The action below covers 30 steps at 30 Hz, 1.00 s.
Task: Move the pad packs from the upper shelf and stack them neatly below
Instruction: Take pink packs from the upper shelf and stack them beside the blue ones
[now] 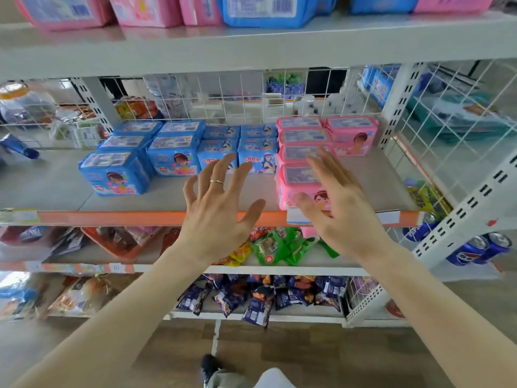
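Note:
Pink and blue pad packs (260, 12) line the upper shelf (251, 49) at the top of the view. On the shelf below (167, 197) stand rows of blue pad packs (117, 175) at left and middle, and a row of pink pad packs (303, 152) at right, with one more pink pack (352, 135) behind. My left hand (218, 208) hovers with fingers spread in front of the blue packs and holds nothing. My right hand (338, 203) hovers with straight fingers in front of the nearest pink pack, empty too.
An orange price rail (112, 218) edges the lower pad shelf. White wire mesh (461, 113) closes the back and right side. Snack bags (279, 247) fill the shelves beneath. Blue drink cans (475, 250) lie at right. My shoe (209, 365) is on the wooden floor.

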Tool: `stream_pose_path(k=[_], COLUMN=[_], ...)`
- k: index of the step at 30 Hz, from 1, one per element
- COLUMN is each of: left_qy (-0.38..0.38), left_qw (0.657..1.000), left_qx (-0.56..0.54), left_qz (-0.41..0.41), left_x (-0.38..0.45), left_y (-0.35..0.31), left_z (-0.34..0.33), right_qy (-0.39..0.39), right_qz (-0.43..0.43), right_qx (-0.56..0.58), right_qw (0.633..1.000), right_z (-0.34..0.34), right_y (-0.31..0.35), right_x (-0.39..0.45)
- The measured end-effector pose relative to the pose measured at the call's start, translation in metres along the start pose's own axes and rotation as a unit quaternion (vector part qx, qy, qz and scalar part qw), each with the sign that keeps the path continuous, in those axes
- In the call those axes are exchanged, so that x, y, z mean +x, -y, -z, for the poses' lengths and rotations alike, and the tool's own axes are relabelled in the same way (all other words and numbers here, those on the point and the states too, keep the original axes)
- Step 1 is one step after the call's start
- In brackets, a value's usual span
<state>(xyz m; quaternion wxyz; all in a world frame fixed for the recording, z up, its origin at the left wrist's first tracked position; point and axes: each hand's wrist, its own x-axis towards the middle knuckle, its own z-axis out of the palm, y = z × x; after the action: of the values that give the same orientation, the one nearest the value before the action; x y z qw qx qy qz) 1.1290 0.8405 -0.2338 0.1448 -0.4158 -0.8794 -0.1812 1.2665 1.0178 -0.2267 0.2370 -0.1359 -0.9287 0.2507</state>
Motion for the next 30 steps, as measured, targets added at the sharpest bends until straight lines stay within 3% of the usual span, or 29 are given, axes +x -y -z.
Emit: stream_pose_path(k=[9,16,25,30], left_qy=[-0.082,-0.176,-0.214,-0.214], left_qw=[0.994,0.977,0.968,0.968], left_qx=[0.009,-0.012,-0.02,-0.024], left_qz=[-0.067,-0.117,-0.126,-0.125], left_x=[0.034,0.099,0.152,0.169], left_y=[-0.023,-0.011,0.036,0.07], left_z=[0.049,0.099,0.126,0.136], right_qy=[-0.058,-0.161,-0.224,-0.213], right_qz=[0.061,0.146,0.165,0.16], right_qx=[-0.038,-0.041,-0.079,-0.093], right_qw=[0.996,0.975,0.957,0.959], right_z=[0.038,0.078,0.083,0.074], right_y=[0.017,0.058,0.09,0.112], right_x=[0.021,0.075,0.143,0.18])
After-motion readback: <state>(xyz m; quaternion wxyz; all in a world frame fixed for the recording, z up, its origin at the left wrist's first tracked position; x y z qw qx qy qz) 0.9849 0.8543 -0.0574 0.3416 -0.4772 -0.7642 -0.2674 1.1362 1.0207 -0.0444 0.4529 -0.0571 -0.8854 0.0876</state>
